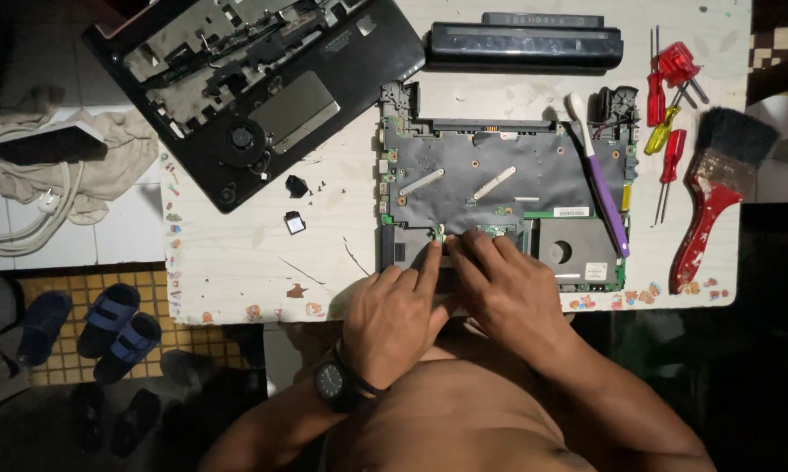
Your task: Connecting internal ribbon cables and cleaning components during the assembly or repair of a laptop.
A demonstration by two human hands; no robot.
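Pressing fingertips, not clenched, both the left hand [392, 319] and right hand [508, 293] bear down together on the near edge of the circuit board [499, 188], mid-table, with 1 purple toothbrush [604, 179] across its right side.

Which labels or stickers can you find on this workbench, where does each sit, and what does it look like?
White sticker: long narrow strip on the circuit board, right of centre, on a green edge.
Pale sticker: small rectangle on the grey metal plate at the board's lower right corner.
Small white label: on a little black square part lying on the table, left of the board.
No screens or packages show.
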